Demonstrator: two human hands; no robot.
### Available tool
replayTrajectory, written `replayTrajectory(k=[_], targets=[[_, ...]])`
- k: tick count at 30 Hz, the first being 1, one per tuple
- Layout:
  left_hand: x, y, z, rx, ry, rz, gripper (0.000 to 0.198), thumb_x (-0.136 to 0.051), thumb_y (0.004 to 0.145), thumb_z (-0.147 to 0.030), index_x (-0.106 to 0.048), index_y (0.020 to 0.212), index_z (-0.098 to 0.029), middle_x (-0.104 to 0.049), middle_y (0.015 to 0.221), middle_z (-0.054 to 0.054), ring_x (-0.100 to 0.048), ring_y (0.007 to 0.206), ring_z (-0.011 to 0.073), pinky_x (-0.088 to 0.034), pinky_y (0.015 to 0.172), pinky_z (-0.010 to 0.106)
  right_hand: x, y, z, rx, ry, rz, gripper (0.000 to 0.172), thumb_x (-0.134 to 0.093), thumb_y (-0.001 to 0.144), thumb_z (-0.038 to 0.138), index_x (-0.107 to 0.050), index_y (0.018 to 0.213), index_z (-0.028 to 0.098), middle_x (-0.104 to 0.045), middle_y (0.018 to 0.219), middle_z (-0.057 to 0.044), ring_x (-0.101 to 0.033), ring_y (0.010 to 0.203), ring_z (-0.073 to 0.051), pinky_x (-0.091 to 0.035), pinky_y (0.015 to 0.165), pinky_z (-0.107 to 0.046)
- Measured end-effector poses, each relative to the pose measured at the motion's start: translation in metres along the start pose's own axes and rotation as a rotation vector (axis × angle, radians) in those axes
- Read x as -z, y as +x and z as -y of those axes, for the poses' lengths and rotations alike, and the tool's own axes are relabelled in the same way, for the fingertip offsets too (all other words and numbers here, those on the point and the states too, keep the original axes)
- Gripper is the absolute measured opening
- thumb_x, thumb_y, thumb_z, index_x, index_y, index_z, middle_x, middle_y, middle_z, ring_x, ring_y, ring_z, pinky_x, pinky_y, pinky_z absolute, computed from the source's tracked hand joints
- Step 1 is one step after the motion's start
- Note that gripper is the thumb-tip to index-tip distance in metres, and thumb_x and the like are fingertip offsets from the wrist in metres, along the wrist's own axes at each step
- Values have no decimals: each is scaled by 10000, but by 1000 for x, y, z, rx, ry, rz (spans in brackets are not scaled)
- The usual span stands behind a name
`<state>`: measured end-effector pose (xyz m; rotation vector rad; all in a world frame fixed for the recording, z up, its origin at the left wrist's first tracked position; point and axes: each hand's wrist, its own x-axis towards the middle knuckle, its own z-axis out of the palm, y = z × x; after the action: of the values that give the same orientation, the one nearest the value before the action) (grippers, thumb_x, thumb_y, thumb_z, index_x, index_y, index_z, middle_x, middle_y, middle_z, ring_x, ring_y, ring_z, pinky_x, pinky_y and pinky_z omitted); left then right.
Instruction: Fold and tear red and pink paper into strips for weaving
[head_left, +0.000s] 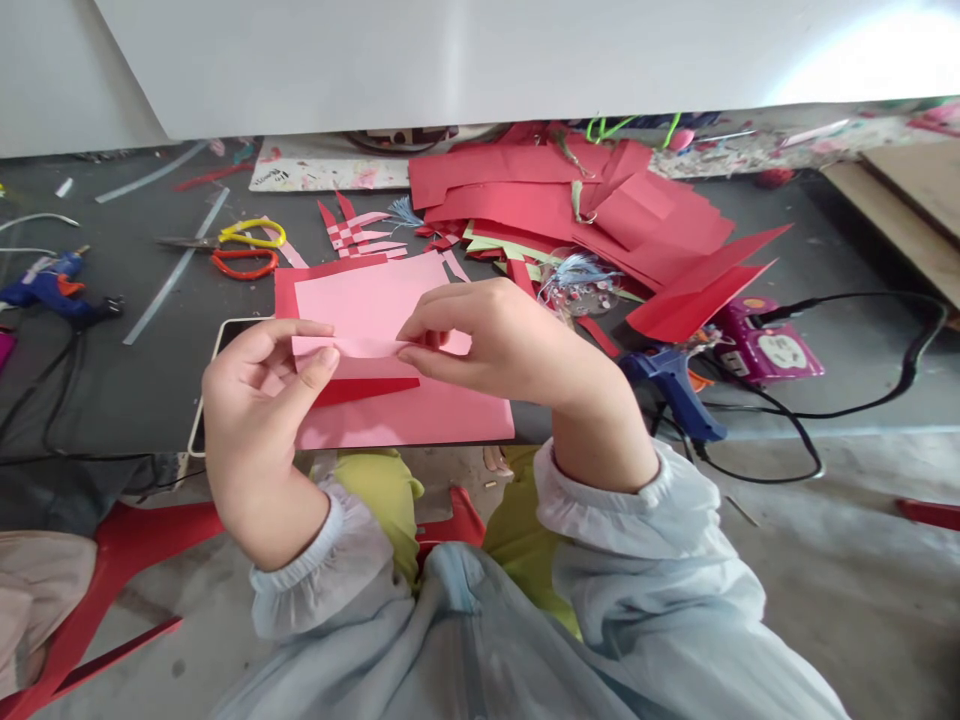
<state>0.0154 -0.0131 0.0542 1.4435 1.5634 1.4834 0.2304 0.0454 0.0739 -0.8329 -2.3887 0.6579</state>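
A pink paper strip [367, 348], which looks folded along its length, stretches between my two hands. My left hand [259, 410] pinches its left end between thumb and forefinger. At the other end, the thumb and fingers of my right hand [480, 335] are closed on the strip. Behind it is a pink paper sheet [360, 295], over a red sheet [286, 290]. A larger pink sheet [420, 420] lies beneath at the table's front edge. Partly hidden by my left hand, a white-edged phone or tablet [196, 425] rests on the table.
Yellow-and-red-handled scissors [247, 247] and a woven paper piece [356, 232] lie beyond my hands. Red paper sheets [555, 200] are piled at the back. A blue glue gun [679, 390] and purple power socket [772, 345] with cords stand right; another glue gun [56, 290] lies left.
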Motion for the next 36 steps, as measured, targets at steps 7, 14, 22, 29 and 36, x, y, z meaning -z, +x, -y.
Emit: replayTrajectory(k=[7, 14, 22, 29, 36], targets=[[-1, -2, -7, -19, 12, 106, 215, -857, 646, -222, -779, 832, -297, -754, 856, 3, -704, 814, 184, -592, 748, 308, -3, 0, 1, 61, -81, -12, 196, -550, 931, 191, -721, 857, 131, -697, 797, -74, -563, 693, -144, -400, 667, -290], [-1, -2, -12, -61, 183, 199, 163, -869, 624, -313, -773, 755, -310, -742, 789, 3, -689, 768, 215, -568, 705, 327, -4, -1, 2, 85, -85, 8, 207, -544, 932, 175, -732, 858, 133, -684, 778, -67, -561, 697, -145, -397, 670, -286], [1, -2, -10, -244, 251, 190, 92, -831, 720, -294, -769, 786, -313, -752, 803, -14, -692, 738, 189, -562, 694, 319, -1, -3, 2, 121, -59, 8, 198, -551, 926, 152, -737, 877, 106, -685, 782, -74, -568, 694, -138, -417, 671, -281], [2, 0, -9, -323, 230, 223, 88, -828, 725, -246, -773, 770, -298, -755, 773, -31, -675, 680, 157, -543, 636, 278, 1, -4, -1, 174, -29, -1, 178, -563, 914, 136, -734, 869, 118, -707, 796, -66, -572, 697, -129, -418, 663, -269], [0, 1, -10, -291, 185, 233, 64, -822, 727, -264, -774, 717, -305, -742, 724, -24, -661, 645, 159, -537, 607, 283, 3, -4, -2, 178, -34, 16, 183, -568, 917, 144, -743, 874, 110, -718, 797, -67, -579, 693, -130, -422, 656, -270]])
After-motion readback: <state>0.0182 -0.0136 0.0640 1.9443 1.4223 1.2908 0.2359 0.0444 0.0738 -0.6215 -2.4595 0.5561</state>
